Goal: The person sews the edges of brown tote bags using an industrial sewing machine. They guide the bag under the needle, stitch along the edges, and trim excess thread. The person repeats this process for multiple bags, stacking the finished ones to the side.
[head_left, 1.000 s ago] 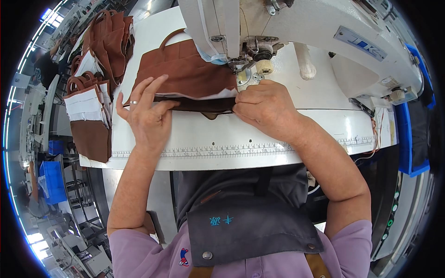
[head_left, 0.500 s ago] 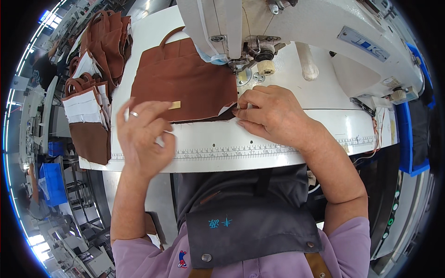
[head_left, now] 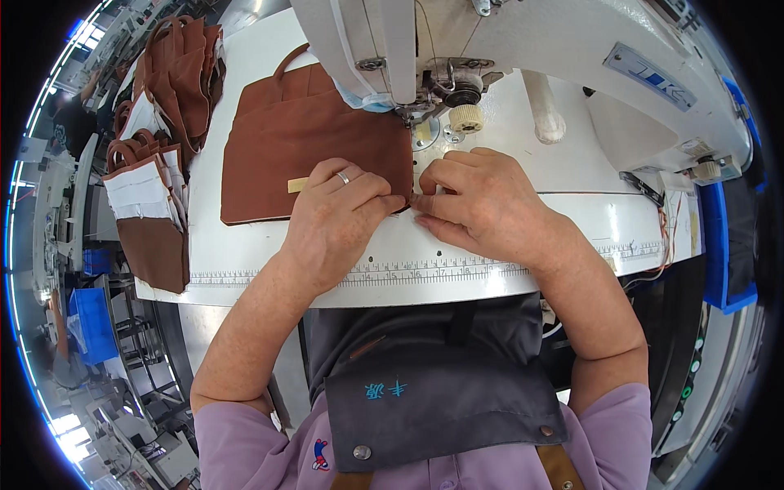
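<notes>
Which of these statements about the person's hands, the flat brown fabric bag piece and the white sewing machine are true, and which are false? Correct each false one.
1. Both hands meet at the lower right corner of the flat brown fabric bag piece. True.
2. The left hand wears a ring. True.
3. The right hand is lifted clear of the white table. False: it rests on the table, fingertips at the fabric's corner.
4. The stack of brown bag pieces lies to the right of the white sewing machine. False: it lies at the table's left edge.
5. The bag piece has a curved handle at its top edge. True.
</notes>
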### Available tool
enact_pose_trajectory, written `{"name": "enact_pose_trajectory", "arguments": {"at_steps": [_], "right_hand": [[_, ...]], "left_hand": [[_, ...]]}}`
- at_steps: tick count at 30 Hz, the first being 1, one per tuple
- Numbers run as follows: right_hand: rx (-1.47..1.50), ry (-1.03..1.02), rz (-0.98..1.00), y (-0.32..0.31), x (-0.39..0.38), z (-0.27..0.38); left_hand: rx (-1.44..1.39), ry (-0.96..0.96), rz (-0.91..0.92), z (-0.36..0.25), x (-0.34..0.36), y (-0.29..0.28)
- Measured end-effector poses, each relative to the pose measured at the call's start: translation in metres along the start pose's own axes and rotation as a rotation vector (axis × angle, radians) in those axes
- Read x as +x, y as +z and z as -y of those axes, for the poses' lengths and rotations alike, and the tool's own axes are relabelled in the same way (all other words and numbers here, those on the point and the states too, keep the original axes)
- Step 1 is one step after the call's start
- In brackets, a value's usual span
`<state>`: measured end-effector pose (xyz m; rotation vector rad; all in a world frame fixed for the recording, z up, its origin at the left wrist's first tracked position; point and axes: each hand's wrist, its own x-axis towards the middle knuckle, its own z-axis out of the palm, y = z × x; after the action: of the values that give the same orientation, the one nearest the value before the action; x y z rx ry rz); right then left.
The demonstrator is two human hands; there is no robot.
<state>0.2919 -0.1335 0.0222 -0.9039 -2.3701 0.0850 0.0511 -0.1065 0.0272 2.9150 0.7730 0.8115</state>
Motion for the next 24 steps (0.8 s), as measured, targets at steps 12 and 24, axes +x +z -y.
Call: {"name": "enact_pose_trajectory", "arguments": {"at_steps": [12, 24], "right_hand": [[0.055, 0.015, -0.018, 0.0, 0.0003, -0.0017], [0.087, 0.059, -0.066, 0.006, 0.0054, -0.0021]], "left_hand": [[-0.188, -0.051, 0.016, 0.0076, 0.0016, 0.0015], [-0.364, -0.164, 0.014, 0.0078, 0.002, 0.0029]]}}
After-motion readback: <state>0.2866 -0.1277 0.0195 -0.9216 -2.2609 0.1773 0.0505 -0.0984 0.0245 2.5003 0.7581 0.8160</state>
